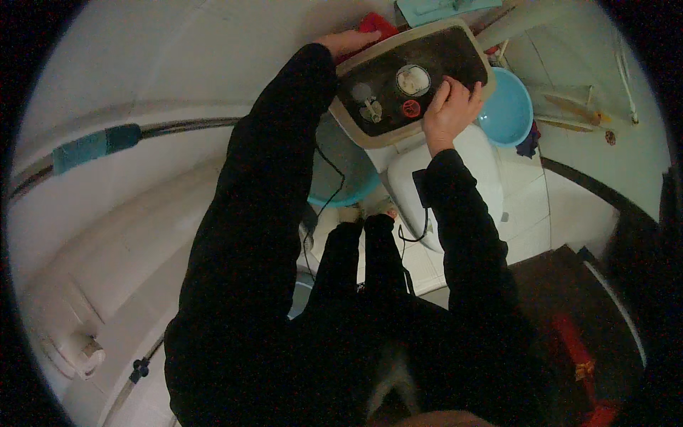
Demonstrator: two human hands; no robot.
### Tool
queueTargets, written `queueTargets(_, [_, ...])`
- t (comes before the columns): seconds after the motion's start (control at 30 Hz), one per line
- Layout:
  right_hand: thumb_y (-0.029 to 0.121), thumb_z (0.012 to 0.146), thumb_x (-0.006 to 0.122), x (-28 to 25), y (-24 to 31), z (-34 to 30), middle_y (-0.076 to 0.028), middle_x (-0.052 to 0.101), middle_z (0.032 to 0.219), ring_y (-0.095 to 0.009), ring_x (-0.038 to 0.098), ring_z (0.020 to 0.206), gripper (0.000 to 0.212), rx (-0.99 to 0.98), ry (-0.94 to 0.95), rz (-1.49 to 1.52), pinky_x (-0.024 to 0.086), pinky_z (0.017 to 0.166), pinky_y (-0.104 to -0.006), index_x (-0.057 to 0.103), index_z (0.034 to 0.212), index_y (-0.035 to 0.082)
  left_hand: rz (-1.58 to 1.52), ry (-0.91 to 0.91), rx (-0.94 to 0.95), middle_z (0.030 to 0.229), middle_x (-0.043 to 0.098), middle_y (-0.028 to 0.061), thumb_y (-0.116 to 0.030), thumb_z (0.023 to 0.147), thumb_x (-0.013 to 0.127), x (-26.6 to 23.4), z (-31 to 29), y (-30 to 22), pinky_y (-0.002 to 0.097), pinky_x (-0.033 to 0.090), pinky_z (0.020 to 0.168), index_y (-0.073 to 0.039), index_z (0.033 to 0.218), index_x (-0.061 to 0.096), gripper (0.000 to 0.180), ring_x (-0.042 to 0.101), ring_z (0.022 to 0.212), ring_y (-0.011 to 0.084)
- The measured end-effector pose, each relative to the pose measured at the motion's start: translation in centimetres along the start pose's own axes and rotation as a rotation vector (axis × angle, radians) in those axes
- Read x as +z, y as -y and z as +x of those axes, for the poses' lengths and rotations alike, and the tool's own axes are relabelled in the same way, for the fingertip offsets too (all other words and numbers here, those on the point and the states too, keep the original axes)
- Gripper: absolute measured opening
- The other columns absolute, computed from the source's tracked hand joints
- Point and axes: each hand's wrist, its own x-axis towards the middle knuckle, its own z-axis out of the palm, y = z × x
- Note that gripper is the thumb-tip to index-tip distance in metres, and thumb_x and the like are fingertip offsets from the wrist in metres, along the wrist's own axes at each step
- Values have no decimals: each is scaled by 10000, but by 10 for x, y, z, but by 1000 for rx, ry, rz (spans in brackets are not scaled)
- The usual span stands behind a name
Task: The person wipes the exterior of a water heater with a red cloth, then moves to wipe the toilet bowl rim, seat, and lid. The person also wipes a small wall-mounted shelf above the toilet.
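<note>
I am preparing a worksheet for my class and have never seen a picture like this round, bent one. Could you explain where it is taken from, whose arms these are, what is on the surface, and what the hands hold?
There is no machine here. The single picture comes from a wide fisheye camera worn on a person's head, looking down, so straight edges bend near the rim. The two black sleeves rising from the lower edge are that person's own arms.

They stand in a small tiled bathroom, facing a white toilet. On its tank lies a dark tray with a beige rim. On the tray sit a small round tin with a pale top, a red cap and a small pale fitting.

The left hand grips the tray's far left edge, beside something red. The right hand grips its near right edge. A light blue basin sits to the right, and a teal bucket stands left of the toilet.
</note>
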Motion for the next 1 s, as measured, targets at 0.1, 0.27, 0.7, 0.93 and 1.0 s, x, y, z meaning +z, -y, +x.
queueTargets(0.1, [319, 998, 523, -1, -1, -2, -108, 680, 1145, -412, 388, 1398, 297, 16, 7, 3, 223, 1156, -627, 719, 1097, 120, -141, 72, -63, 1160, 731, 90, -548, 998, 562, -3, -24, 12, 379, 581, 809, -82, 1291, 667, 560, 709, 928, 209])
queueTargets(0.27, [304, 1005, 524, 1, -3, -4, -106, 676, 1142, -412, 390, 1396, 277, -34, -28, -7, 225, 1153, -622, 716, 1066, 114, -290, -75, -152, 1254, 690, 106, -551, 1004, 544, -8, -56, 49, 415, 553, 879, -83, 1316, 639, 571, 672, 1036, 221])
queueTargets(0.7, [332, 1006, 494, 15, -20, -12, -102, 693, 1129, -387, 419, 1370, 351, -27, -5, -61, 207, 1163, -588, 734, 1025, 76, -1146, -352, 127, 1450, 520, 87, -539, 1067, 380, 133, -112, 151, 588, 428, 1068, -123, 1468, 429, 581, 517, 1307, 327])
queueTargets(0.93, [313, 1011, 502, 20, -24, -7, -103, 714, 1103, -415, 436, 1341, 333, -120, -77, -107, 238, 1143, -545, 753, 1027, 95, -1524, -205, 91, 1457, 488, 173, -409, 1089, 374, 189, -127, 156, 623, 398, 1115, -57, 1447, 417, 503, 488, 1330, 401])
queueTargets(1.0, [362, 1031, 493, 14, -26, -5, -132, 601, 1282, -399, 409, 1369, 364, -114, 92, -146, 266, 1144, -539, 619, 1265, 114, -1636, -165, 103, 1464, 475, 171, -382, 1094, 366, 198, -128, 162, 616, 379, 1131, -67, 1455, 404, 481, 471, 1344, 399])
